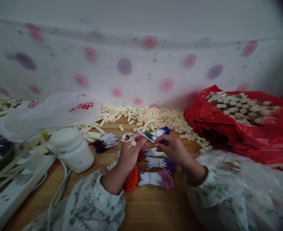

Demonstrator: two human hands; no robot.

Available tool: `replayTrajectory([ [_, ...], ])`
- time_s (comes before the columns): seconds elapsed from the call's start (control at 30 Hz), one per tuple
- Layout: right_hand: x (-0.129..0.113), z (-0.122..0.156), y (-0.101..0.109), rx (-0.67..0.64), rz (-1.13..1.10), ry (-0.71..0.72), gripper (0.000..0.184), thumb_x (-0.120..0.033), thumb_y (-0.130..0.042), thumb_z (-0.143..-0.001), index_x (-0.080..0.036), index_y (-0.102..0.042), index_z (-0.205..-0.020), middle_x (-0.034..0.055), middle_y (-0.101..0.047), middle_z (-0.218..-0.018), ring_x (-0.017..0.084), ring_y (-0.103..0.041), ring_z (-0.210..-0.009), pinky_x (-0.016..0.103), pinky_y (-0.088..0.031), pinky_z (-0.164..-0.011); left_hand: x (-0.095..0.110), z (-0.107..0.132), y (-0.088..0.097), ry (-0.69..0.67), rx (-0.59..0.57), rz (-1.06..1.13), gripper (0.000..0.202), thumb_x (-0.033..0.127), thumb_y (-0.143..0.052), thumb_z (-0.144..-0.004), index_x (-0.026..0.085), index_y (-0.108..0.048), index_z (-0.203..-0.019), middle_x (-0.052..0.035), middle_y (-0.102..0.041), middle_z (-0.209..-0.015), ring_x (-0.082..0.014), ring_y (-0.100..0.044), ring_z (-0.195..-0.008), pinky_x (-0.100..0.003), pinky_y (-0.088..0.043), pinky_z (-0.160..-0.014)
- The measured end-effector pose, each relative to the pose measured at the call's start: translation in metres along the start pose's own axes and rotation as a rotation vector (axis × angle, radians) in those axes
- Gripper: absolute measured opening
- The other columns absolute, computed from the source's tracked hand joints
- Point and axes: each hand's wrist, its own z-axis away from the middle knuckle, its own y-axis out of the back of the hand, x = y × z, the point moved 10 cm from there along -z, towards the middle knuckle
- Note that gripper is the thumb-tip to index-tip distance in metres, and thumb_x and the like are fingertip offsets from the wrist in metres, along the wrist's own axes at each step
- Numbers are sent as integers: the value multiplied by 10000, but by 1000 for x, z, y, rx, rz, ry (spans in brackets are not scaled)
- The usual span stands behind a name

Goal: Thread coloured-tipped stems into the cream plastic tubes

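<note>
Head view: cream tube, colour-flecked, and slim white stick.

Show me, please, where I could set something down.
Bare wood shows in front of the pink bundle, between the sleeves; a smaller patch borders the white jar and dark bundle. Other bundles crowd the middle, cream pieces and red bag the back.

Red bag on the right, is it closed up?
No, the red bag gapes open, with many cream-coloured pieces showing inside.
</note>
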Motion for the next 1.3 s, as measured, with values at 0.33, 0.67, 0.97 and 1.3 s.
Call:
replayTrajectory([
  [0.33,12,10,-10,8,-157,26,115,-316,-701,-719,-206,-687,-747,-7,-658,-649,117,-559,-557,227,-448,-519,-4,-3,18,66,161,214,195,309,-721,-726,154,-615,-776,23,-638,-659,-101,-612,-579,-215,-507,-596],
  [0.67,-24,21,-3,111,-76,335,121,-230,-664,-799,-230,-684,-918,16,-674,-813,138,-622,-747,257,-502,-653,-15,6,-10,154,21,347,206,285,-744,-710,157,-596,-771,35,-630,-649,-98,-619,-577,-206,-509,-573],
  [0.97,-83,54,11,328,318,748,211,-122,-620,-815,-230,-678,-987,46,-684,-877,156,-653,-799,289,-556,-677,-13,7,-12,152,-74,137,264,395,-686,-750,158,-574,-711,44,-530,-516,-90,-479,-458,-205,-363,-465],
  [1.3,-154,90,57,461,261,662,111,-145,-612,-807,-219,-641,-884,44,-727,-832,180,-696,-756,299,-585,-658,39,3,-2,-325,-43,-462,230,333,-609,-804,175,-583,-640,-8,-553,-667,-160,-523,-676,-282,-407,-662],
])
